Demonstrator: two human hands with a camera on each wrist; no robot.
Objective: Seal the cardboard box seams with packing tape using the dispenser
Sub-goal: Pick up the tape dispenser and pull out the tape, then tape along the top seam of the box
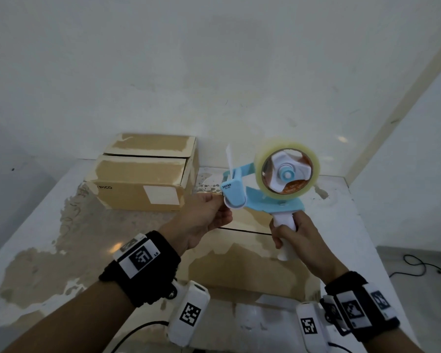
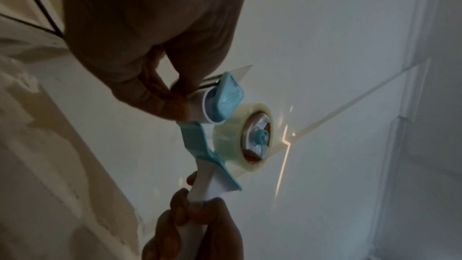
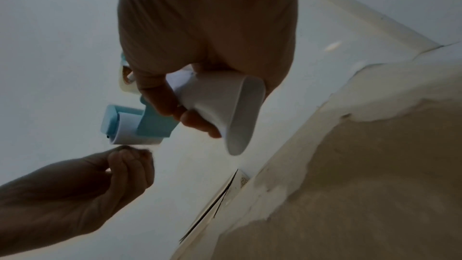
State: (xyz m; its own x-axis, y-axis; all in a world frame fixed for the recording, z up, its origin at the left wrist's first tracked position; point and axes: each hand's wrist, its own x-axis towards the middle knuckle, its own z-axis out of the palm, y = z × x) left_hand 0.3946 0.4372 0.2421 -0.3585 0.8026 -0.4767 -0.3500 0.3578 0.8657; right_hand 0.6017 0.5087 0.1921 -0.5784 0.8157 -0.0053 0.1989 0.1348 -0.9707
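A light-blue tape dispenser (image 1: pixel 265 200) with a clear tape roll (image 1: pixel 287 169) is held up in the air over a large, scuffed box top (image 1: pixel 239 263) that has a dark seam (image 1: pixel 245 231). My right hand (image 1: pixel 288 231) grips its white handle (image 3: pixel 225 106). My left hand (image 1: pixel 223 203) pinches at the white front roller (image 2: pixel 200 106), where the tape end comes out; the clear tape itself is hard to make out. A smaller brown cardboard box (image 1: pixel 148 184) stands at the back left, with an open gap between its top flaps.
A white wall rises right behind the small box and meets a side wall at the right. The big surface drops off at the right edge to a floor with black cables (image 1: pixel 423 266). Another cable (image 1: pixel 138 329) runs below my left forearm.
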